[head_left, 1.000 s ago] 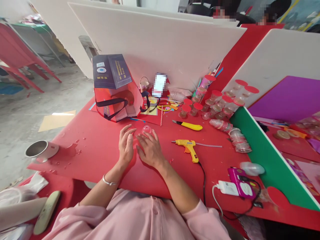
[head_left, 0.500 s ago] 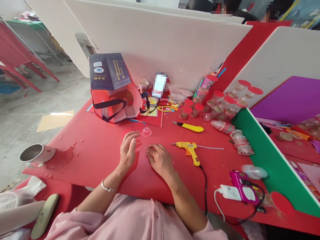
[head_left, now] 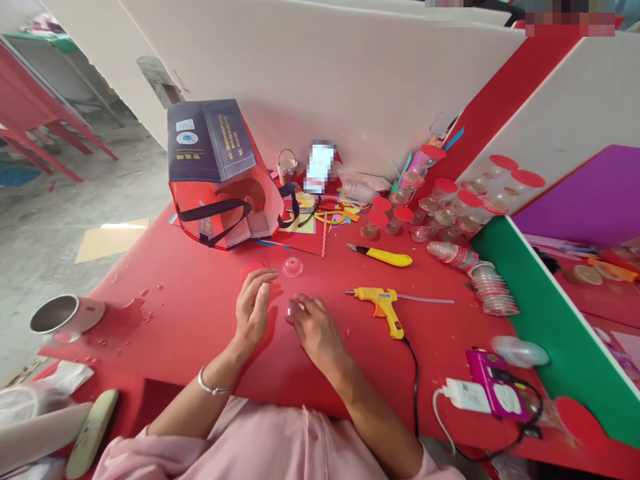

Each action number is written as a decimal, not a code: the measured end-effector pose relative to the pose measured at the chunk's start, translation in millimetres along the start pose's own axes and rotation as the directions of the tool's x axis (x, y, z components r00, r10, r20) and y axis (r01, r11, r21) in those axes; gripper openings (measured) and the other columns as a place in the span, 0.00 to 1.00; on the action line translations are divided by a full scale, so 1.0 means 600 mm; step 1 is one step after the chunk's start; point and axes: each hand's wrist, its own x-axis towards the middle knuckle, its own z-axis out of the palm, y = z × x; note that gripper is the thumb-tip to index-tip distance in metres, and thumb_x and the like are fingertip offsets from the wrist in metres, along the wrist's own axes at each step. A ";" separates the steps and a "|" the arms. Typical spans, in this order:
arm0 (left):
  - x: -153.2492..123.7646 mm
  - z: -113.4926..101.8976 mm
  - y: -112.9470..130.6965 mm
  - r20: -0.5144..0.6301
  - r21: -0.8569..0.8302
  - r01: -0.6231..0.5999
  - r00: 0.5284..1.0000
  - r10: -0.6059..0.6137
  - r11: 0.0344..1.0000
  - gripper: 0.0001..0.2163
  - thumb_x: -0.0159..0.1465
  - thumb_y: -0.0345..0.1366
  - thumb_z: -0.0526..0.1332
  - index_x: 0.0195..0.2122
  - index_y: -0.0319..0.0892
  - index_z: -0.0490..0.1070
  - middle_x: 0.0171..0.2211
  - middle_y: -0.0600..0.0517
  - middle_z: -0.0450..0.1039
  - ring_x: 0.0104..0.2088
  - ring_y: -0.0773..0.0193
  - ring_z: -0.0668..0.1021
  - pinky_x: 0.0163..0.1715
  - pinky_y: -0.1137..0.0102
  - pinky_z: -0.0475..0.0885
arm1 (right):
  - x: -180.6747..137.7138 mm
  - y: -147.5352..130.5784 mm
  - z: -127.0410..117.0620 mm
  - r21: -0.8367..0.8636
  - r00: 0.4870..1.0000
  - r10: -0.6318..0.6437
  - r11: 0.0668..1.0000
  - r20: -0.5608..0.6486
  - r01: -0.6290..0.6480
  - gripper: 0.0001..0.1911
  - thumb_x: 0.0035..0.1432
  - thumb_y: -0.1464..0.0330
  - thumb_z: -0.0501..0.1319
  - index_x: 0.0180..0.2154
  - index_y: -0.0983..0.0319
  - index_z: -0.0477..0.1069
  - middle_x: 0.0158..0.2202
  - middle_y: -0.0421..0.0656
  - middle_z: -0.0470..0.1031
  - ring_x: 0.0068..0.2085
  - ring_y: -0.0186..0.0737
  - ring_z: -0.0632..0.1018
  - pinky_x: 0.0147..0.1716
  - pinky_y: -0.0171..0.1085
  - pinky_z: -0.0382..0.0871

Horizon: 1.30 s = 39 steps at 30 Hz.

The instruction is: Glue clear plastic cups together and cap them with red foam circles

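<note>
My left hand (head_left: 254,307) hovers over the red tabletop (head_left: 190,320), its fingers extended and the palm turned inward, holding nothing. Opposite it, my right hand (head_left: 317,330) has curled fingers around a small shiny piece (head_left: 296,308), mostly hidden by the fingertips; its kind cannot be made out. Just beyond the hands sits a small clear plastic dome (head_left: 293,267). Beside that, a flat red disc (head_left: 253,268) lies partly behind my left fingertips. To the right of my right hand lies a yellow glue gun (head_left: 383,307) with a glue stick in its back.
A yellow utility knife (head_left: 385,256) lies beyond the glue gun. An open shopping bag (head_left: 220,147), a phone (head_left: 320,167) and several red-topped clear cups (head_left: 445,193) stand toward the back. At left is a metal mug (head_left: 67,317) near spilled water. A purple power strip (head_left: 495,383) with cords lies at right.
The view has shifted slightly. The shiny piece at my right fingertips shows more clearly now. Both hands keep nearly the same pose, and the things on the table stay put.
</note>
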 end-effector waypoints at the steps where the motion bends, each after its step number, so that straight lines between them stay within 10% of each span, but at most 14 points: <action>1: 0.000 -0.001 0.001 0.001 -0.004 0.003 1.000 -0.003 1.000 0.17 0.75 0.45 0.52 0.48 0.43 0.78 0.52 0.43 0.76 0.55 0.54 0.77 0.53 0.58 0.76 | -0.001 0.000 0.002 -0.008 1.000 -0.005 1.000 0.001 0.005 0.17 0.71 0.65 0.60 0.58 0.58 0.75 0.56 0.49 0.79 0.48 0.46 0.79 0.47 0.43 0.78; 13: 0.000 -0.006 0.008 0.042 0.003 -0.001 0.999 0.001 1.000 0.15 0.75 0.43 0.53 0.48 0.44 0.78 0.50 0.44 0.77 0.54 0.54 0.78 0.54 0.58 0.75 | -0.017 0.008 0.008 0.056 0.995 0.000 0.998 -0.101 0.005 0.19 0.73 0.65 0.57 0.61 0.58 0.73 0.56 0.50 0.78 0.49 0.46 0.79 0.50 0.44 0.79; 20: -0.002 -0.006 0.007 0.037 0.025 0.018 0.999 -0.019 1.000 0.15 0.75 0.44 0.53 0.47 0.44 0.78 0.50 0.44 0.78 0.54 0.53 0.78 0.55 0.56 0.76 | -0.017 0.008 0.011 0.002 0.991 -0.104 0.995 0.086 0.104 0.24 0.71 0.66 0.58 0.67 0.52 0.66 0.61 0.49 0.74 0.51 0.46 0.79 0.45 0.42 0.80; 39: -0.002 -0.002 -0.002 0.000 0.032 -0.018 1.000 0.018 0.999 0.15 0.75 0.44 0.54 0.48 0.44 0.78 0.48 0.44 0.78 0.50 0.55 0.79 0.52 0.59 0.75 | -0.030 -0.002 0.033 0.052 0.988 -0.012 0.998 -0.153 0.020 0.17 0.70 0.62 0.62 0.58 0.55 0.76 0.53 0.49 0.79 0.50 0.44 0.81 0.52 0.42 0.79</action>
